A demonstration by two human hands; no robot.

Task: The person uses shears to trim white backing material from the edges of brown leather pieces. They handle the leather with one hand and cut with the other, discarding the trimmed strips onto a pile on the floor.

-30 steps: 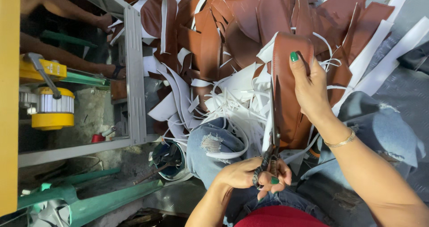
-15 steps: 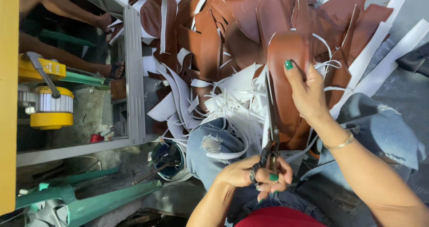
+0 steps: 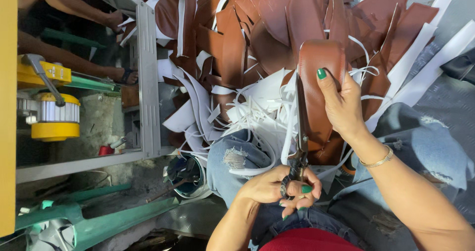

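Two hands busy: your left hand [image 3: 277,186] grips scissors [image 3: 300,132], blades lengthwise along the brown leather piece [image 3: 316,83] pinched in your right hand [image 3: 341,102].

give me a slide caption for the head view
Left hand runs scissors along a brown leather piece held by right hand.

Right hand [image 3: 341,105] grips rounded brown leather piece [image 3: 319,68], thumb on top. Left hand [image 3: 277,187] closed around handles of dark scissors [image 3: 301,132], blades running along piece's left edge. White trim strips [image 3: 257,112] heaped beside brown offcuts [image 3: 247,28]. Ripped blue jeans [image 3: 232,159] below. Grey metal frame [image 3: 147,78] at left, yellow machine [image 3: 49,102] beyond, green stand [image 3: 99,221] at lower left.
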